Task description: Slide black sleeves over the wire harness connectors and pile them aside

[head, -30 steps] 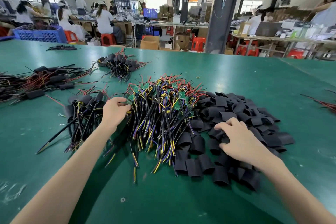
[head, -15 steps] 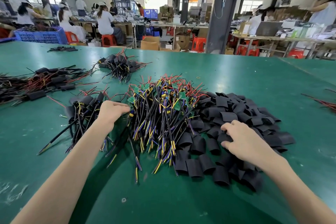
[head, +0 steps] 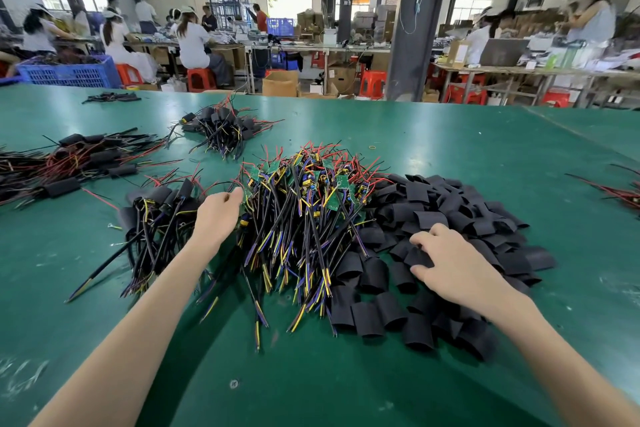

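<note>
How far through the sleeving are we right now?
Done: a sleeved pile beside the left hand, with more sleeved piles behind. In hand: the left hand is at the bare harness heap, the right hand on the loose sleeves; neither clearly holds anything. Left: that big heap, so plenty remains.

Bright daylight from the tall rear windows (head: 289,0) and ceiling lamps evenly lights the green matte tabletop (head: 450,149), arms cast soft shadows, edges bow outward, and distant workers blur.
</note>
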A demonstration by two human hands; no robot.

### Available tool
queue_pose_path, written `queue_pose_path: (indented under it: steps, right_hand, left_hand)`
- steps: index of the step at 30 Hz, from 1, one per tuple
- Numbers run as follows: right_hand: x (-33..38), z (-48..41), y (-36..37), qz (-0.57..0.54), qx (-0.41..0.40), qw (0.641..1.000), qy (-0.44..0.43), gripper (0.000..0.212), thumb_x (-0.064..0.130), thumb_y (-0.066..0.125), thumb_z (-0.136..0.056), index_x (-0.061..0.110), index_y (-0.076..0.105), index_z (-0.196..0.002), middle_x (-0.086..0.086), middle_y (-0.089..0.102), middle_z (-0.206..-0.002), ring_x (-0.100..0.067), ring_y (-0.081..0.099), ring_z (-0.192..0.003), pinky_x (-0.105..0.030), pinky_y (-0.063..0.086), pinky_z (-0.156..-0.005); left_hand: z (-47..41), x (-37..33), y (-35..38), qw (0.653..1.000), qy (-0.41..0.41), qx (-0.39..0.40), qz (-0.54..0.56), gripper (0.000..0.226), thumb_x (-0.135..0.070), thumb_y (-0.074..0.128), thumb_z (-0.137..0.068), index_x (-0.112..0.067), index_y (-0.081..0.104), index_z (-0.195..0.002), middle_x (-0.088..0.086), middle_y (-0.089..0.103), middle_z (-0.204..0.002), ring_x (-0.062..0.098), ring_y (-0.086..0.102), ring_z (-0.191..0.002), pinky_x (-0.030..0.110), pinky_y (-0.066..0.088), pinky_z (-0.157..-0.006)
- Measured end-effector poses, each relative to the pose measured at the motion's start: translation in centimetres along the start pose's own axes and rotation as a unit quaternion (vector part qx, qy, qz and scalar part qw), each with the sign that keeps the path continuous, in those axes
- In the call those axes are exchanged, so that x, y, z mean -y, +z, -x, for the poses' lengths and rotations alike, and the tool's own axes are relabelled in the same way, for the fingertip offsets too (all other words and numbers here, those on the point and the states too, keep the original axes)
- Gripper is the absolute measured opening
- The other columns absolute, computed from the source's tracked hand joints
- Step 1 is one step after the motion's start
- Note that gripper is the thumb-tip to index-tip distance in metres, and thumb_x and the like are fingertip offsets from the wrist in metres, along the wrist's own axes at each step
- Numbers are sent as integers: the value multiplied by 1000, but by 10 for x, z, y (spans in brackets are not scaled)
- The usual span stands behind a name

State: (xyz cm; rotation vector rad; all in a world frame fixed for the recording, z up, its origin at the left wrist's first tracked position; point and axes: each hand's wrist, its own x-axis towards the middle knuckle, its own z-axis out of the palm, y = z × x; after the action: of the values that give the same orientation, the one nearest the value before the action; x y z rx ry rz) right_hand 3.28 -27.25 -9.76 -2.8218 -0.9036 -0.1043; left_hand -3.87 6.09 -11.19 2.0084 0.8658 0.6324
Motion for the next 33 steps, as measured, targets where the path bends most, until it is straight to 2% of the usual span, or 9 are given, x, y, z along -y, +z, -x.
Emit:
queue_pose_path:
  steps: [3, 9, 13, 16, 19, 24, 26, 28, 33]
  right_hand:
    - [0, -1, 2, -20, -8, 1000, 1, 43, 26, 55, -89, 17, 45, -130, -5, 43, -116, -23, 40, -113, -28, 34, -91]
    - [0, -1, 0, -46, -42, 998, 5, 46, 24, 56, -90, 18, 43, -133, -5, 50, -115, -23, 39, -112, -29, 32, -92]
    - [1, -1, 1, -49, -49, 998, -5, 45, 23, 56, -89, 17, 44, -132, -5, 50, -115, -23, 38, -110, -28, 30, -92]
    - [2, -1, 0, -51, -54, 997, -6, 45, 23, 57, -89, 18, 44, -132, -4, 50, -115, -22, 39, -110, -27, 30, -92]
    - [3, -1, -2, -65, -68, 996, 0, 45, 23, 58, -89, 18, 44, -131, -5, 50, -118, -22, 38, -113, -27, 30, -92]
    - [4, 0, -5, -90, -115, 989, 9, 50, 23, 58, -91, 11, 40, -135, -10, 47, -124, -27, 39, -116, -31, 29, -98]
    - [6, 0, -7, -113, -138, 984, 5, 50, 23, 57, -92, 9, 40, -136, -11, 47, -122, -28, 40, -115, -34, 32, -98]
    - [8, 0, -8, -133, -158, 978, -4, 50, 24, 56, -92, 9, 40, -137, -11, 47, -122, -29, 41, -115, -34, 32, -97]
    - [13, -1, -7, -190, -179, 965, -19, 50, 21, 57, -92, 11, 39, -138, -9, 47, -121, -29, 43, -113, -35, 36, -96]
  left_hand:
    - [1, -1, 3, 997, 34, -39, 55, 27, -37, 62, -89, -14, 61, -103, -3, 59, -95, 18, 55, -97, 31, 41, -88]
    - [1, -16, 5, 975, 38, -67, 209, 32, -19, 73, -81, -11, 52, -104, -8, 59, -83, 14, 57, -82, 26, 44, -80]
    - [0, -20, 9, 925, -48, 5, 377, 47, -8, 67, -86, 6, 44, -125, 3, 54, -94, 13, 58, -82, 25, 51, -84]
    - [3, -23, 8, 922, -52, 14, 384, 38, -5, 64, -88, 7, 53, -122, 3, 58, -89, 9, 53, -73, 18, 50, -78]
    - [11, -37, -4, 903, -13, 13, 429, 28, -1, 59, -90, 2, 57, -118, 3, 58, -86, 11, 52, -70, 23, 49, -82]
    - [31, -73, -32, 823, 89, 31, 560, 24, 3, 37, -98, -3, 58, -106, 4, 56, -93, 14, 57, -80, 31, 52, -89]
    - [39, -84, -41, 844, 191, -31, 500, 25, 4, 33, -99, -2, 53, -114, 2, 54, -95, 11, 59, -81, 26, 52, -81]
    - [43, -87, -49, 883, 338, -123, 302, 29, 1, 33, -100, -9, 50, -121, -6, 49, -100, 4, 57, -80, 20, 46, -74]
    - [61, -78, -35, 833, 533, -147, -23, 33, -9, 35, -97, 2, 53, -122, 0, 41, -108, 10, 39, -100, 15, 31, -96]
